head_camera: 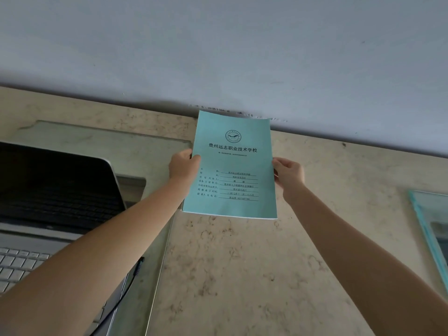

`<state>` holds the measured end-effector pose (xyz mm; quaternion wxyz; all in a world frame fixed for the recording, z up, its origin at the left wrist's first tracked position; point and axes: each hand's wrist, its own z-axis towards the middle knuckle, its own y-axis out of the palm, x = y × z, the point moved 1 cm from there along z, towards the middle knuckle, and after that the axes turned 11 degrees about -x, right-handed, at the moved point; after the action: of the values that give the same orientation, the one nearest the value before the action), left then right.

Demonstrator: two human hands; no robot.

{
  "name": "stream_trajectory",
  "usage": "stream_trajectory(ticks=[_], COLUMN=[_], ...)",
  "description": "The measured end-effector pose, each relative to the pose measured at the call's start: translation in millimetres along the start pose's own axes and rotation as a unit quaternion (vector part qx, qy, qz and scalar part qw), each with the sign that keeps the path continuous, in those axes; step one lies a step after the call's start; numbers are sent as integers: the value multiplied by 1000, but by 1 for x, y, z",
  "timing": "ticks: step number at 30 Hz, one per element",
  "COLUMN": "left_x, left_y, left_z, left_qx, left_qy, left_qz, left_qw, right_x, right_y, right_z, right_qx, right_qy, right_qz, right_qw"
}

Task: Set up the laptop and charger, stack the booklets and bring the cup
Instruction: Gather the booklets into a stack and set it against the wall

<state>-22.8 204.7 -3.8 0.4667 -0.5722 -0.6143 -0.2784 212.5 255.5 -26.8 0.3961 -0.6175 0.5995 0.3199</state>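
Teal paper-cover booklet (231, 166) held above the beige marble tabletop (254, 275) near the grey wall (218, 44), long axis pointing away from the person, title end toward the wall; cover shows a round emblem, heading 贵州远志职业技术学校, and a form block of smaller lines too fine to read reliably. Left hand (183, 166) pinches the left edge, thumb on the cover; right hand (288, 174) pinches the right edge. Open silver laptop (48, 202) with dark screen sits to the left, black cable (128, 284) beside it.
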Motion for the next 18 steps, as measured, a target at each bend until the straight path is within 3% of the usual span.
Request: stream_trajectory(ticks=[8,18], left_x=[9,34], left_y=[-7,53], left_z=[-49,-194], left_qx=[-14,-184], left_qy=[55,207], left_qz=[59,72], left_qw=[997,958], right_x=[-8,27], right_y=[-25,-104], right_z=[-75,-217], right_qx=[3,47], right_qy=[-49,-90], right_qz=[-17,-19], right_qw=[999,995])
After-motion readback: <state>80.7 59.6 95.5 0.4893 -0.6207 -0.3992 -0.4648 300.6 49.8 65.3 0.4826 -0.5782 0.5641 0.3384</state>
